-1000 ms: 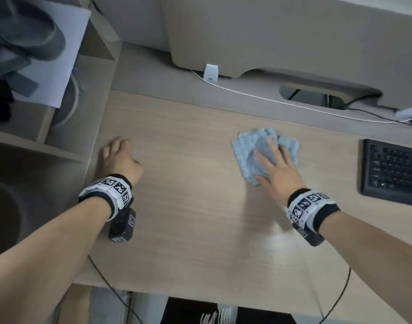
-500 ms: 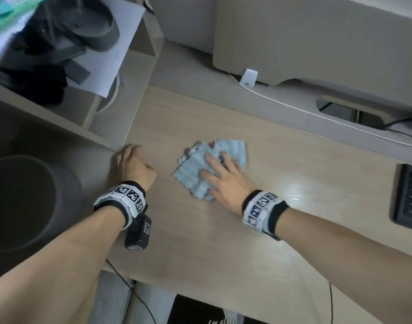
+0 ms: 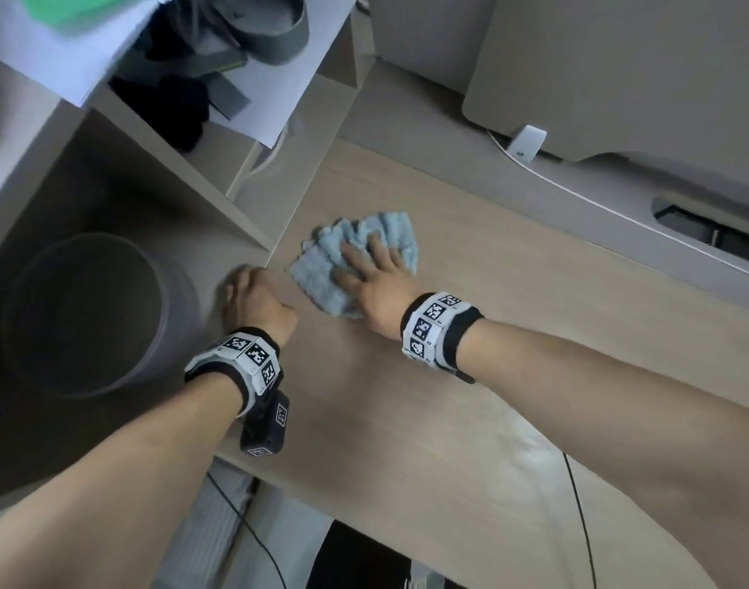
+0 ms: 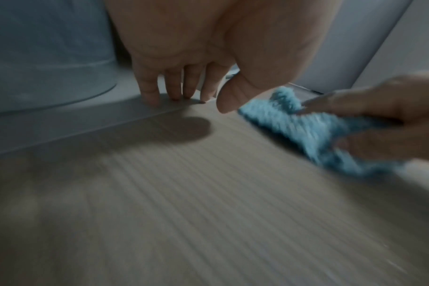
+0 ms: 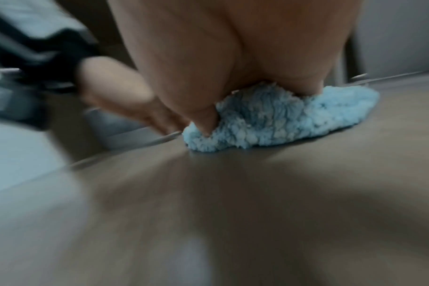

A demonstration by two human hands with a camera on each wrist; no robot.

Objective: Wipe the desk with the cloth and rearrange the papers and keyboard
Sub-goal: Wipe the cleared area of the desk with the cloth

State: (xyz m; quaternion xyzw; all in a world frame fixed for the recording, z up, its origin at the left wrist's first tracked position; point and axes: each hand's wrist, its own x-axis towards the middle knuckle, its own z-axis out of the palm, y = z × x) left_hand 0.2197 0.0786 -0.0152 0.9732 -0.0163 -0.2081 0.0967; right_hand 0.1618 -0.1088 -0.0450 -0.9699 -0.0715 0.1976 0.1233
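Observation:
A fluffy light-blue cloth (image 3: 355, 252) (image 5: 277, 120) (image 4: 314, 131) lies crumpled on the wooden desk (image 3: 470, 376) near its left edge. My right hand (image 3: 370, 274) presses flat on it with spread fingers. Just to its left, my left hand (image 3: 253, 297) rests with its fingertips (image 4: 154, 96) on the desk's left edge, holding nothing. White papers (image 3: 275, 74) lie on the shelf at the upper left, under dark items. The keyboard is out of view.
A shelf unit (image 3: 219, 180) adjoins the desk on the left, with a grey round bin (image 3: 83, 316) below. At the back stand a beige monitor base (image 3: 619, 78), a white cable (image 3: 619, 210) and a small white clip (image 3: 527, 142).
My right hand has slid the cloth leftward across the desk to the left edge, close to the left hand. The view has swung left, so the keyboard has left the picture.

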